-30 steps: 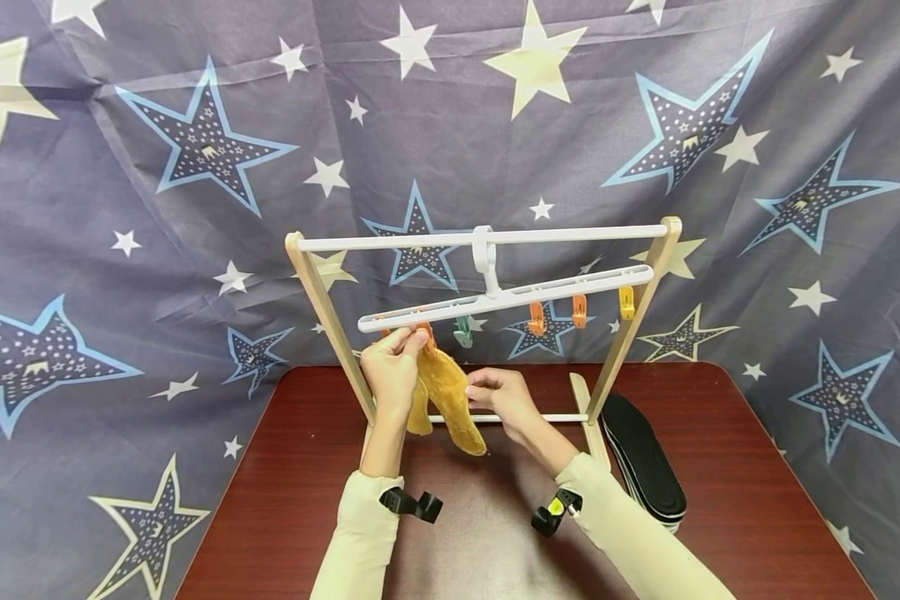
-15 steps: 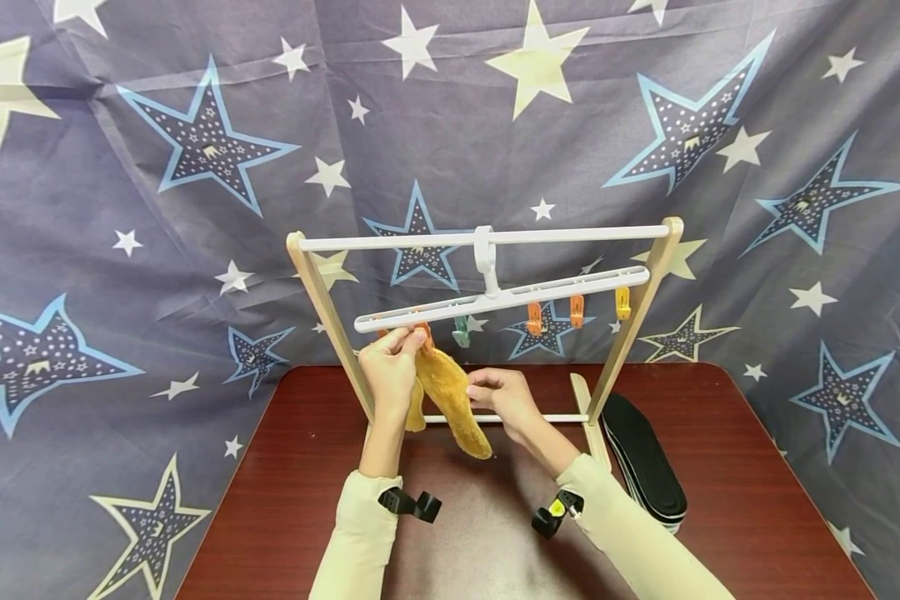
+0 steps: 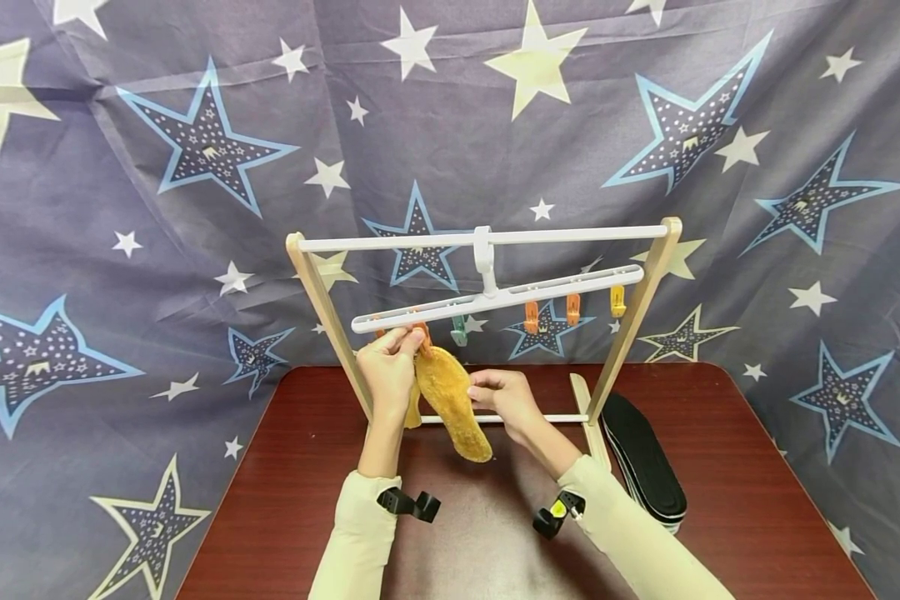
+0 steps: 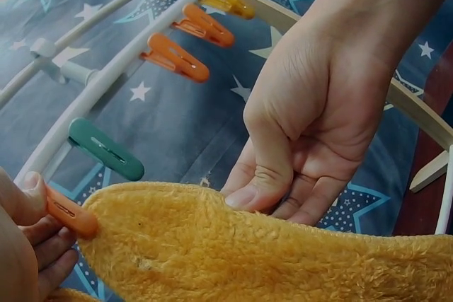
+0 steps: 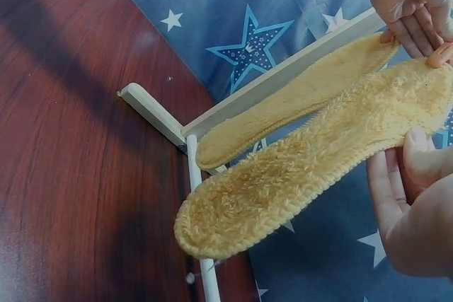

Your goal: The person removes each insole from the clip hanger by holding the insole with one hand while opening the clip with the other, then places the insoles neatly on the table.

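A fuzzy yellow insole (image 3: 453, 408) hangs slanting below the left part of a white clip hanger (image 3: 555, 289). My left hand (image 3: 388, 379) pinches an orange clip (image 4: 71, 211) whose tip sits at the insole's upper end, as the left wrist view shows. With thumb and fingers, my right hand (image 3: 506, 400) pinches the insole's right edge partway down. Behind it hangs a second yellow insole (image 5: 283, 104), largely covered in the head view by my left hand and the first insole.
The hanger hooks onto the top bar of a wooden rack (image 3: 637, 317) and tilts down to the left. A green clip (image 3: 459, 330), two more orange clips and a yellow clip (image 3: 618, 300) hang along it. Black insoles (image 3: 645, 458) lie stacked right of the rack on the red-brown table (image 3: 270, 508).
The hanger has shifted slightly left. The front insole's lower end has swung a little right and its fuzzy face shows wider. Both hands keep their grips, nearly in place.
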The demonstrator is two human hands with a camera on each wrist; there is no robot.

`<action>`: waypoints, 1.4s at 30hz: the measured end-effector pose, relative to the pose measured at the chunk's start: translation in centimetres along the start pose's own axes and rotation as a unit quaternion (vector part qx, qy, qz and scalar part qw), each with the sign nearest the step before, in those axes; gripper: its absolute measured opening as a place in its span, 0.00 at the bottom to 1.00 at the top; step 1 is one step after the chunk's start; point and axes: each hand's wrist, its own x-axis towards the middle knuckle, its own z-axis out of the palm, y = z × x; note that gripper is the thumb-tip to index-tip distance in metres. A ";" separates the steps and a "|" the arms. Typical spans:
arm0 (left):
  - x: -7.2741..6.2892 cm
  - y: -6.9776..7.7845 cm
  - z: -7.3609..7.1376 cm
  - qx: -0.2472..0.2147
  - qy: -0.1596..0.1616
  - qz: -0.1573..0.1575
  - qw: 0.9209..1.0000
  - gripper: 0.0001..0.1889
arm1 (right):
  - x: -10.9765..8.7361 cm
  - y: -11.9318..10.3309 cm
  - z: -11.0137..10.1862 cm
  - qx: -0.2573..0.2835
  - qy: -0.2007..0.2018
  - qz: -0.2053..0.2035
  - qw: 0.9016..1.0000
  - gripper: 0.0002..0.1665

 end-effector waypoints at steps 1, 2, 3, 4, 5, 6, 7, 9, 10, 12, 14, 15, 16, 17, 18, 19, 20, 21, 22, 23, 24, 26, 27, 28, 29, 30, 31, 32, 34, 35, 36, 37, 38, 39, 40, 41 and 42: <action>0.0 0.0 0.0 -0.001 -0.001 0.001 1.000 0.06 | 0.0 0.0 0.0 0.001 0.001 0.000 1.000 0.11; 0.0 0.0 0.0 -0.002 -0.002 0.003 1.000 0.06 | 0.0 0.1 -0.1 0.003 0.003 0.000 1.000 0.10; 0.0 0.1 0.0 -0.003 -0.004 0.004 1.000 0.06 | 0.0 0.1 -0.1 0.005 0.004 0.000 1.000 0.10; 0.0 0.1 0.0 -0.004 -0.004 0.005 1.000 0.06 | 0.1 0.1 -0.2 0.006 0.005 0.000 1.000 0.10; 0.0 0.1 0.0 -0.004 -0.005 0.006 1.000 0.06 | 0.1 0.2 -0.2 0.008 0.005 -0.001 1.000 0.10; 0.0 0.1 0.0 -0.004 -0.005 0.006 1.000 0.06 | 0.1 0.2 -0.3 0.009 0.006 -0.002 1.000 0.10; -0.1 0.1 0.0 -0.005 -0.005 0.007 1.000 0.06 | 0.1 0.2 -0.3 0.010 0.006 -0.003 1.000 0.10; -0.1 0.1 0.0 -0.006 -0.004 0.006 1.000 0.06 | 0.1 0.2 -0.4 0.013 0.006 -0.005 1.000 0.11; -0.1 0.1 0.0 -0.006 -0.004 0.005 1.000 0.06 | 0.1 0.2 -0.5 0.015 0.006 -0.006 1.000 0.11; 0.0 0.1 0.1 -0.006 -0.004 0.004 1.000 0.06 | 0.1 0.2 -0.6 0.017 0.007 -0.006 1.000 0.11; 0.0 0.0 0.1 -0.006 -0.006 0.002 1.000 0.06 | 0.1 0.2 -0.6 0.018 0.007 -0.005 1.000 0.11; 0.0 0.0 0.1 -0.006 -0.007 0.001 1.000 0.06 | 0.1 0.2 -0.7 0.017 0.007 -0.003 1.000 0.11; 0.0 0.0 0.1 -0.006 -0.007 0.001 1.000 0.06 | 0.1 0.1 -0.7 0.017 0.008 -0.002 1.000 0.11; 0.0 0.0 0.1 -0.007 -0.008 0.000 1.000 0.06 | 0.1 0.1 -0.7 0.016 0.009 -0.001 1.000 0.11; 0.0 0.0 0.1 -0.008 -0.008 -0.001 1.000 0.06 | 0.0 0.1 -0.8 0.015 0.009 0.000 1.000 0.11; 0.0 0.0 0.1 -0.008 -0.008 -0.001 1.000 0.06 | 0.0 0.1 -0.8 0.014 0.010 0.001 1.000 0.10; 0.1 0.0 0.1 -0.008 -0.006 -0.001 1.000 0.05 | 0.0 0.1 -0.8 0.014 0.012 0.002 1.000 0.10; 0.1 0.0 0.1 -0.009 -0.005 -0.001 1.000 0.05 | 0.0 0.1 -0.9 0.014 0.013 0.002 1.000 0.10; 0.1 0.0 0.1 -0.010 -0.003 -0.001 1.000 0.05 | 0.0 0.1 -0.9 0.015 0.014 0.003 1.000 0.10; 0.1 -0.1 0.1 -0.010 -0.002 -0.001 1.000 0.06 | 0.0 0.2 -1.0 0.015 0.015 0.003 1.000 0.10; 0.2 -0.1 0.1 -0.009 0.000 0.001 1.000 0.06 | 0.0 0.3 -1.0 0.016 0.014 0.002 1.000 0.11; 0.2 -0.1 0.1 -0.007 0.003 0.001 1.000 0.06 | 0.1 0.4 -1.1 0.019 0.012 0.000 1.000 0.12; 0.2 -0.1 0.1 -0.005 0.003 0.003 1.000 0.06 | 0.1 0.5 -1.2 0.020 0.011 0.000 1.000 0.13; 0.2 -0.1 0.1 -0.002 0.004 0.004 1.000 0.06 | 0.1 0.6 -1.2 0.022 0.010 -0.001 1.000 0.13; 0.2 -0.1 0.1 0.000 0.004 0.006 1.000 0.06 | 0.1 0.6 -1.3 0.023 0.009 -0.003 1.000 0.14; 0.2 -0.1 0.1 0.002 0.004 0.007 1.000 0.06 | 0.1 0.7 -1.3 0.024 0.008 -0.004 1.000 0.14; 0.2 -0.1 0.1 0.002 0.003 0.007 1.000 0.06 | 0.1 0.7 -1.4 0.024 0.010 -0.004 1.000 0.15; 0.2 -0.1 0.1 0.002 0.001 0.007 1.000 0.06 | 0.1 0.7 -1.4 0.023 0.011 -0.005 1.000 0.15; 0.2 -0.1 0.1 0.001 -0.002 0.009 1.000 0.06 | 0.1 0.7 -1.6 0.025 0.014 -0.005 1.000 0.14; 0.2 -0.1 0.1 0.001 -0.003 0.009 1.000 0.06 | 0.1 0.7 -1.6 0.026 0.016 -0.004 1.000 0.13; 0.2 -0.1 0.1 0.000 -0.005 0.009 1.000 0.06 | 0.1 0.7 -1.7 0.026 0.016 -0.004 1.000 0.13; 0.2 -0.1 0.1 -0.002 -0.007 0.009 1.000 0.06 | 0.1 0.7 -1.8 0.027 0.017 -0.003 0.999 0.12; 0.2 -0.1 0.1 -0.002 -0.008 0.009 1.000 0.06 | 0.1 0.8 -1.8 0.028 0.017 -0.003 0.999 0.11; 0.2 -0.1 0.1 -0.003 -0.010 0.009 1.000 0.06 | 0.1 0.8 -1.9 0.031 0.017 -0.003 0.999 0.11; 0.2 -0.2 0.1 -0.005 -0.011 0.008 1.000 0.06 | 0.1 0.9 -2.0 0.031 0.016 -0.003 0.999 0.10; 0.2 -0.2 0.1 -0.007 -0.012 0.007 1.000 0.06 | 0.1 0.9 -2.1 0.032 0.015 -0.003 0.999 0.10; 0.2 -0.2 0.1 -0.011 -0.014 0.006 1.000 0.07 | 0.1 1.0 -2.1 0.033 0.014 -0.003 0.999 0.10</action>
